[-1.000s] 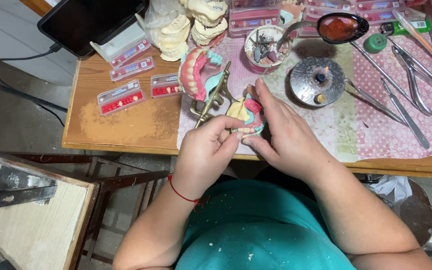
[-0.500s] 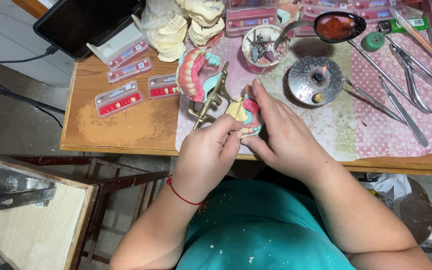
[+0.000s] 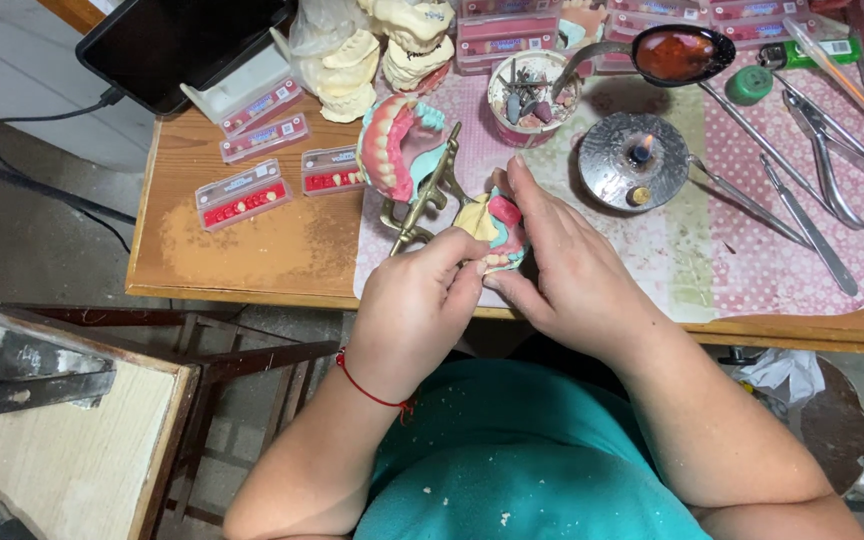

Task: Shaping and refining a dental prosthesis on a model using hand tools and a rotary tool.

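Both hands, the left hand [image 3: 414, 305] and right hand [image 3: 562, 270], pinched the lower denture model [image 3: 497, 228] at the near edge of the surface [image 3: 252, 250], with some teeth already set and the front unfinished.

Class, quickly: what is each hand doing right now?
Left hand: closed, pinching the front edge of the denture model.
Right hand: closed around the denture model, steadying it.

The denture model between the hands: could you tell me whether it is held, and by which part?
Yes: both hands grip the denture model, the right hand around its right side, the left hand at its near edge.
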